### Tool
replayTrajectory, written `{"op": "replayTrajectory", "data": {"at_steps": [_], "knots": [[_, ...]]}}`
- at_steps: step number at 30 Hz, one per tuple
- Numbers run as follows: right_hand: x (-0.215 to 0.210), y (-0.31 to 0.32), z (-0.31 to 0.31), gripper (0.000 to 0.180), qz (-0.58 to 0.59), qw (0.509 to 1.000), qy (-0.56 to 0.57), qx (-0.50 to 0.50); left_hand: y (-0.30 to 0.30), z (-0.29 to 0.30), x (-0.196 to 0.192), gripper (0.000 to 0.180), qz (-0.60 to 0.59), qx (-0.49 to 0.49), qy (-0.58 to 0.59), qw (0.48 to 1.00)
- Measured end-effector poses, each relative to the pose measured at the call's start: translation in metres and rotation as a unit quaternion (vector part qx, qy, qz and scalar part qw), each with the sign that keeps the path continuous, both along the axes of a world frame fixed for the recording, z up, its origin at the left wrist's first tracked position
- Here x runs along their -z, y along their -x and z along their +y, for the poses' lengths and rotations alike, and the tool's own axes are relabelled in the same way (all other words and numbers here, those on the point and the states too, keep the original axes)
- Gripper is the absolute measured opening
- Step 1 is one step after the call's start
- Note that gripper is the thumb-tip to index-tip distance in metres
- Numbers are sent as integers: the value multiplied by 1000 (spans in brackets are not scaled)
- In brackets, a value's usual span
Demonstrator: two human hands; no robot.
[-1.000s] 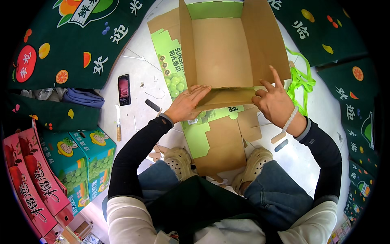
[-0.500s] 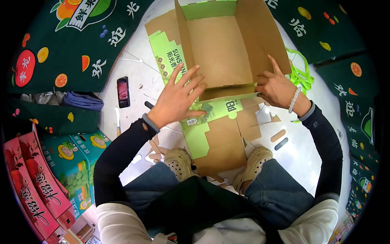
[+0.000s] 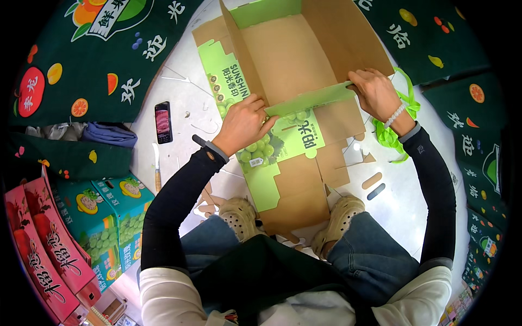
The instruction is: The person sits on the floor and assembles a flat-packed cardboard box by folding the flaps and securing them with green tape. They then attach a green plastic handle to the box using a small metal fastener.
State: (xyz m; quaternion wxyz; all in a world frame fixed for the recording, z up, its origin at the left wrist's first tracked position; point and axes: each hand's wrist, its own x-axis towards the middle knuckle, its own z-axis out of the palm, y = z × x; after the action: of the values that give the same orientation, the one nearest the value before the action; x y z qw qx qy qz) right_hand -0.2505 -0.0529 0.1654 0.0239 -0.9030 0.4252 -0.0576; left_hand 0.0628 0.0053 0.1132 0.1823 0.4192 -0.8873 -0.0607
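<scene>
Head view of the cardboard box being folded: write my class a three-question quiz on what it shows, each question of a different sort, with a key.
1. True or false: both hands grip the same raised green flap of the cardboard box.
2. What lies on the white floor left of the box, nearest the dark printed cloth?
A. a phone
B. a roll of tape
C. a cup
3. Fill in: the right hand wears a white bead ____ at the wrist.

Key
1. True: the left hand holds its left end, the right hand its right end.
2. A: the phone, above a knife.
3. bracelet
</scene>
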Motion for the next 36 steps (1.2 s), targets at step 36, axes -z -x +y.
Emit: {"op": "replayTrajectory", "data": {"at_steps": [36], "knots": [[142,-39,-17,43,33,997,12,-63,36,-16,-14,13,-201,-21,1,979]]}}
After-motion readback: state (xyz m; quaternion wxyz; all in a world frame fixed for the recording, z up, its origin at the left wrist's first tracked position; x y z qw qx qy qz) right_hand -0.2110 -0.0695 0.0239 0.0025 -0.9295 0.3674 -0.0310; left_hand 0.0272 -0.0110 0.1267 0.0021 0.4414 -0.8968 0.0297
